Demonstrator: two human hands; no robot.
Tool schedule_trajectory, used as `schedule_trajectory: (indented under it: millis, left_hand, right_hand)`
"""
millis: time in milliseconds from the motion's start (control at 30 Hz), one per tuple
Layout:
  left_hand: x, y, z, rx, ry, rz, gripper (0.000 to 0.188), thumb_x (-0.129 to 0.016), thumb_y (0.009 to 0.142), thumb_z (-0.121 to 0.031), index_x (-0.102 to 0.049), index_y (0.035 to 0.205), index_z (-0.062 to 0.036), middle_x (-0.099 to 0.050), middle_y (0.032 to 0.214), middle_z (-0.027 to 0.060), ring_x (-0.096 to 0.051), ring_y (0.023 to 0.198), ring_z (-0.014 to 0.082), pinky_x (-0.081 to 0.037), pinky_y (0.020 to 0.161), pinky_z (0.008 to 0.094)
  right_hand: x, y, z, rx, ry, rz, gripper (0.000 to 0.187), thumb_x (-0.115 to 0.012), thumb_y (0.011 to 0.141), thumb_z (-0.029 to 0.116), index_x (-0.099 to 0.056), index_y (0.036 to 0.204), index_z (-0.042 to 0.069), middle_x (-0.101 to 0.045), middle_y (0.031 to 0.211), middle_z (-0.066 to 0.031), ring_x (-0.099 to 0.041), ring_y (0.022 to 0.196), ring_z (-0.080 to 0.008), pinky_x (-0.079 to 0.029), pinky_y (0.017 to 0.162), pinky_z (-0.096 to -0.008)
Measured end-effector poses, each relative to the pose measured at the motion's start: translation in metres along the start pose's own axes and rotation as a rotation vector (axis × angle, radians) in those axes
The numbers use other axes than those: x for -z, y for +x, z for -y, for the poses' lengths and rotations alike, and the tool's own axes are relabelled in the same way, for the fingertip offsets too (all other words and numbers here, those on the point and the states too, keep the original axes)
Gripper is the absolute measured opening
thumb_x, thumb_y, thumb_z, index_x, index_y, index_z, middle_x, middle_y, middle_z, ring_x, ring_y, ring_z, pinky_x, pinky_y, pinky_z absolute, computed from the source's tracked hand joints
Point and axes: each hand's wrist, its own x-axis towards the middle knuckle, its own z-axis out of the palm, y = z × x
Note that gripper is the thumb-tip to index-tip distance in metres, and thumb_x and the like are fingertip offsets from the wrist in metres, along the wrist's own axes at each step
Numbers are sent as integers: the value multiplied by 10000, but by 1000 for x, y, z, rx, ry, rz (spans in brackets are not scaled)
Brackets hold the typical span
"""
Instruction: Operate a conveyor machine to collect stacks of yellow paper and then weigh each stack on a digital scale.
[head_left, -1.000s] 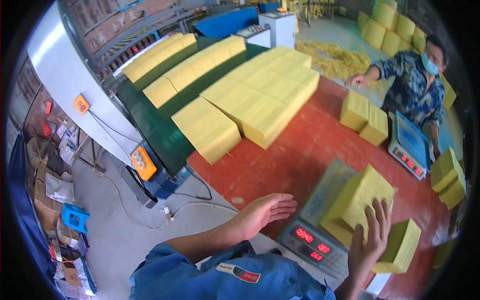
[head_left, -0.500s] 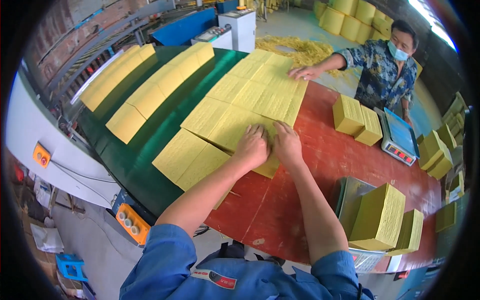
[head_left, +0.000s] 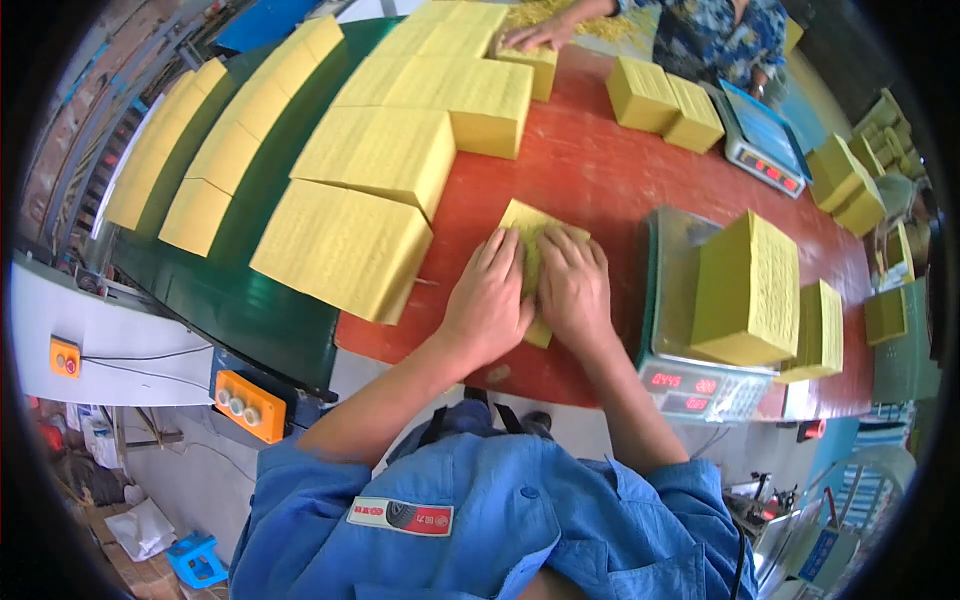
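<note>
On a red worktable (head_left: 600,170), seen from above by a head-worn camera, a person in a blue work jacket presses both bare hands down on a small stack of yellow paper sheets (head_left: 527,232) lying flat near the table's middle. The left hand (head_left: 490,305) and right hand (head_left: 573,290) lie side by side, thumbs nearly touching, fingers flat and close together over the stack rather than pinching it; this looks like a way of squaring or gripping the bundle from its two sides, though whether the fingertips curl under its edge cannot be told. Just right of the hands stands a digital scale (head_left: 690,375) with a red display, bearing a thick upright yellow block (head_left: 748,290), probably set there for weighing. A thinner yellow block (head_left: 820,330) leans just beyond it. To the left, large yellow stacks (head_left: 345,245) rest where the red table meets a green conveyor belt (head_left: 240,300), within easy reach, with more rows further along. An orange control box (head_left: 245,405) with buttons hangs below the belt. Across the table, another person's hand (head_left: 537,35) rests on a stack, beside a second scale (head_left: 762,135) and two more yellow blocks (head_left: 662,98).
</note>
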Motion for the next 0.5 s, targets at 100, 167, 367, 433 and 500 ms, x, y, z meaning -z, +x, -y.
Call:
schedule_trajectory:
  millis: [100,167,367,433,500]
  left_hand:
    - [14,-47,-49,-14,-88,85,648,-625,803,-205,-473,1314,163,-451,1417,315,-364,1398,405,-272,1185,469]
    - [20,-60,-63,-71,-135,150,662,-642,785,-216,-486,1325,135,-440,1442,291,-349,1414,390,-265,1188,476]
    - [60,-44,-69,-290,21,308,652,-729,757,-298,-570,1321,-11,-463,1470,182,-295,1453,342,-238,1193,494]
    - [63,-50,-83,-267,71,276,635,-733,761,-294,-576,1314,-27,-473,1465,170,-289,1456,338,-231,1195,492]
    - [60,-73,-99,26,49,15,605,-727,784,-281,-559,1305,-24,-469,1455,187,-360,1415,330,-311,1151,475]
  right_hand:
    - [54,-63,20,-90,51,76,375,-624,790,73,-626,1159,8,-616,1249,-149,-545,1233,-319,-391,1050,-492]
    - [85,-94,24,-207,281,131,433,-631,819,56,-599,1249,17,-582,1328,-183,-504,1294,-353,-388,1074,-489]
    - [87,-60,-3,-131,353,8,555,-672,808,92,-540,1347,67,-572,1337,-209,-550,1230,-360,-442,1025,-464]
    - [62,-55,-20,32,538,150,470,-658,851,190,-584,1300,70,-608,1270,-221,-591,1152,-391,-478,968,-452]
    - [69,-58,-26,-37,493,326,418,-637,872,235,-613,1252,65,-628,1215,-218,-602,1119,-396,-488,940,-455]
